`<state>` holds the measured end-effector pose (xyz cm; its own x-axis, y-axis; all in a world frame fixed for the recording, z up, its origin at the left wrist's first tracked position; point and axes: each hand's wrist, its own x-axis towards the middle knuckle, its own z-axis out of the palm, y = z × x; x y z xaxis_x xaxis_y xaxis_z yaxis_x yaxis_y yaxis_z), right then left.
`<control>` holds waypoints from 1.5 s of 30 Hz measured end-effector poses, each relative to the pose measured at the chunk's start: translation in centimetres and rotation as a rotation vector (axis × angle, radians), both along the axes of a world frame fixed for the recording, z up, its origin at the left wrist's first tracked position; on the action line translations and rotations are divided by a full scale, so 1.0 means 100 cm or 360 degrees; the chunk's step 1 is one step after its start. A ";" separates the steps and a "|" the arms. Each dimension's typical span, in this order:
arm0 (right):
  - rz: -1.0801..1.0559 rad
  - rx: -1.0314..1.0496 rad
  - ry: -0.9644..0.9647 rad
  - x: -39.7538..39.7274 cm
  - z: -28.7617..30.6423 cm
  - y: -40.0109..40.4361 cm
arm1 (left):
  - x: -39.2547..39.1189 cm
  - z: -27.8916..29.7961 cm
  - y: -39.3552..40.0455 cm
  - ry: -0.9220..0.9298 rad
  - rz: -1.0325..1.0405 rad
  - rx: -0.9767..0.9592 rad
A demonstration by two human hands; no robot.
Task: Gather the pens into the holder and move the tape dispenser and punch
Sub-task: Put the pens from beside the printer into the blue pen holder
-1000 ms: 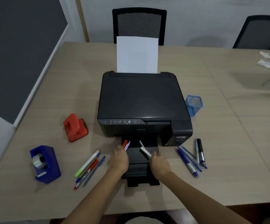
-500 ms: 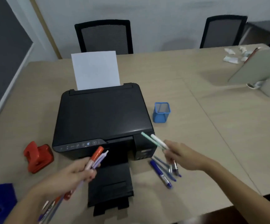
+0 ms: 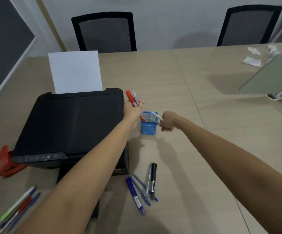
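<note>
Office room, big table (image 3: 196,92) w/ black printer (image 3: 69,125), paper (image 3: 75,71), mesh chairs (image 3: 105,31), pens (image 3: 142,190), grey wall

Both hands are moving away from the printer's front tray toward the blue mesh pen holder (image 3: 148,126). The left hand (image 3: 133,109), gripping an orange marker (image 3: 130,97) and a lilac pen (image 3: 135,97), is now reaching along the left side of the holder, pens pointing up. The right hand (image 3: 168,121) is now arriving at the holder's right side, tipping its two pale pens (image 3: 155,117) over the holder's rim.
</note>
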<state>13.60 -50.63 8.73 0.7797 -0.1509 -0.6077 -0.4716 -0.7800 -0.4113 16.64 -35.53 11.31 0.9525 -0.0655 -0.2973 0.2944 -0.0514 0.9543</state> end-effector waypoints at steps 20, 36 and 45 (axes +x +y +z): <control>-0.0340 0.0176 -0.0299 0.029 -0.029 -0.013 | 0.013 -0.065 -0.028 0.0146 0.0065 0.0600; -0.0673 -0.0088 -0.0021 -0.159 -0.130 0.094 | -0.211 -0.111 0.125 0.0002 -0.1195 0.1215; -0.0849 -0.0079 -0.0134 -0.164 -0.130 0.098 | -0.220 -0.154 0.133 -0.0470 -0.1475 0.1600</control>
<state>-2.82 -40.78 -4.23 0.6327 -0.5661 -0.5284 -0.7744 -0.4608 -0.4336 -5.39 -22.26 -4.10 0.7155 -0.5792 -0.3906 -0.4260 -0.8049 0.4130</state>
